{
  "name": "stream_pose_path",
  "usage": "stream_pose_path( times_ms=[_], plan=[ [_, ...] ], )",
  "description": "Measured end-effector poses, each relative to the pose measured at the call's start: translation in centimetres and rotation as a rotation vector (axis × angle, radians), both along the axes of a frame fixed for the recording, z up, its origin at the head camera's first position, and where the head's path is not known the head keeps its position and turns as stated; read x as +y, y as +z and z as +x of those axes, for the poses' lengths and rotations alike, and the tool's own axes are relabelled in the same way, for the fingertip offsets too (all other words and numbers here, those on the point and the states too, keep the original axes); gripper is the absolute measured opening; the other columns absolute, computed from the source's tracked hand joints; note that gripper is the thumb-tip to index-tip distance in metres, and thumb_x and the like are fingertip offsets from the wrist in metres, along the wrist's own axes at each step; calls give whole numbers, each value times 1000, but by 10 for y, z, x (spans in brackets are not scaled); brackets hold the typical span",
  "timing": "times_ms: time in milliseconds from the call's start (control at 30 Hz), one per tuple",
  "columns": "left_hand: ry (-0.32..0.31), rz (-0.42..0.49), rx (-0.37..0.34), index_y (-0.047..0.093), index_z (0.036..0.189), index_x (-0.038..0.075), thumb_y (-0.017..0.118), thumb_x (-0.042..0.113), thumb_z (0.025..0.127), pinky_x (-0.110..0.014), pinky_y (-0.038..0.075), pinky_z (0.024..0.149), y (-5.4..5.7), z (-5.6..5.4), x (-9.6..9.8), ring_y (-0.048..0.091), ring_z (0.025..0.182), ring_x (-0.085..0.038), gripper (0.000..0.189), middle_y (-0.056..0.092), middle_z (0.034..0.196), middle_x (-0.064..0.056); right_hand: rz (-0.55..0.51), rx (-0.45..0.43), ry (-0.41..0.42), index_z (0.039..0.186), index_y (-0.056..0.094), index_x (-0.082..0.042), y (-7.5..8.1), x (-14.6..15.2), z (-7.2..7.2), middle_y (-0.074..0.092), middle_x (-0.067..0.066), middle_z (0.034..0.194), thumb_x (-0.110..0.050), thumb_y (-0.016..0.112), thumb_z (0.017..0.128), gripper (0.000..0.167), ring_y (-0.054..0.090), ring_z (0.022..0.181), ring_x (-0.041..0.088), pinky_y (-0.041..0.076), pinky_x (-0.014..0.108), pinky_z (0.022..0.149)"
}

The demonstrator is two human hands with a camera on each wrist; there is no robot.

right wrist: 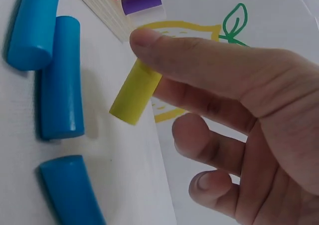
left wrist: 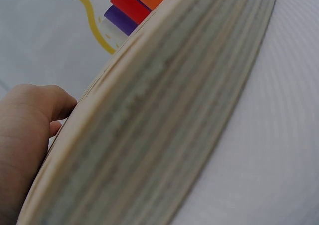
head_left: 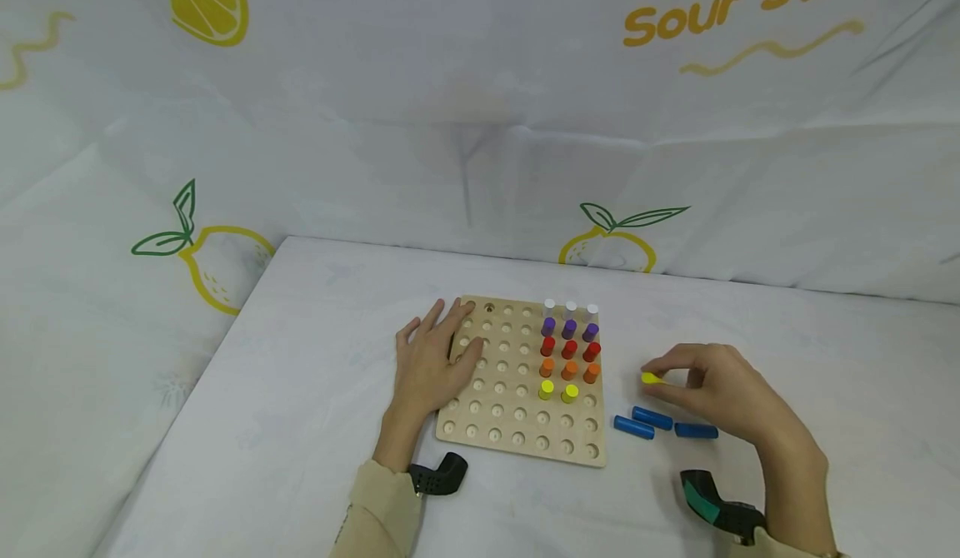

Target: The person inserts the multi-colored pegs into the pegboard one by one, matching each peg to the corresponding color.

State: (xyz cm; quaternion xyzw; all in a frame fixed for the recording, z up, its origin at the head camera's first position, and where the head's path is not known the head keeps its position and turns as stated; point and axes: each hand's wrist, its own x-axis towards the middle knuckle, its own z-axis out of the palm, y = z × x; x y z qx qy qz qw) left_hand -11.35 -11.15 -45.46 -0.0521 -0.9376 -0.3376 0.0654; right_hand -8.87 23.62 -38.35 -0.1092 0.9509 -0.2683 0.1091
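My right hand [head_left: 720, 387] pinches a yellow peg [right wrist: 134, 95] between thumb and fingertips, held over the table to the right of the wooden pegboard [head_left: 509, 401]. Just below that hand lie three blue pegs [head_left: 696, 430] on the cloth. My left hand [head_left: 431, 371] rests on the board's left edge, fingers spread and thumb over the holes. Upright at the board's right side stand rows of three white [head_left: 571, 310], purple [head_left: 569, 329], red [head_left: 569, 350] and orange pegs [head_left: 569, 371]. Two yellow pegs [head_left: 569, 394] stand in the row nearer me.
A white cloth [head_left: 300, 391] covers the table under the board. Behind it hangs a white curtain [head_left: 375, 141] printed with lemons and lettering. Dark wrist devices are strapped at the left wrist [head_left: 440, 475] and right wrist [head_left: 716, 504].
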Motion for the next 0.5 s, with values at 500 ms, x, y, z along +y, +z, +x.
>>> stream_pose_path(
  times_ms=[500],
  plan=[
    [-6, 5, -11, 56, 147, 24, 56, 43, 96, -55, 19, 122, 1, 1, -1, 36, 155, -24, 55, 50, 157, -3, -194, 18, 123, 101, 82, -14, 11, -15, 3, 77, -5, 90, -21, 84, 85, 18, 53, 64, 2, 43, 21, 53]
  ],
)
